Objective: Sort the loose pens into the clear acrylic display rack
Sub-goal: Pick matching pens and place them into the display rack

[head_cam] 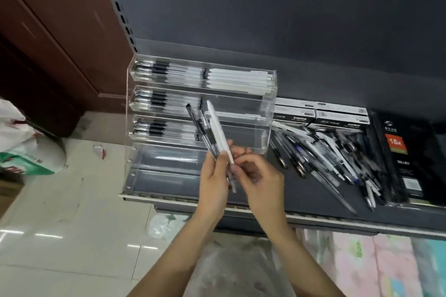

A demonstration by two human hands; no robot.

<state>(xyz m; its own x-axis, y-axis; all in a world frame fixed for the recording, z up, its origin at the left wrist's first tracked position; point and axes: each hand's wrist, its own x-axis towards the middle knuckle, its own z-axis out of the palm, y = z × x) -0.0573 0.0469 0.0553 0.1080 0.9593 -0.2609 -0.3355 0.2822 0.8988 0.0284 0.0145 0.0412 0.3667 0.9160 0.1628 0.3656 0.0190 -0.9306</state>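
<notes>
At the far left I see a brown wooden cabinet (53, 38) and, lower down, a white and green bag (26, 152) on the tiled floor (60, 236); moving right, the clear rack (193, 113) stands on the dark shelf (313, 200), against the left end of it; its top three tiers hold pens lying on their sides, the upper one full across, the next two filled only on the left, and the lowest tiers look bare as far as I can tell. In front of the rack my left hand (214, 181) grips a small bunch of pens (210, 132), fingers curled round the lower ends, the tips pointing up and to the far left; one pen in the bunch is white, the others clear with black grips. Just right of it, my right hand (258, 176) touches the same bunch, fingertips pinching near the bottom of the white pen. Further right, a loose pile of pens (337, 157) sprawls on the shelf; behind it sit small grey boxes (321, 113); at the far right lies a black notebook (407, 157) in wrapping.
</notes>
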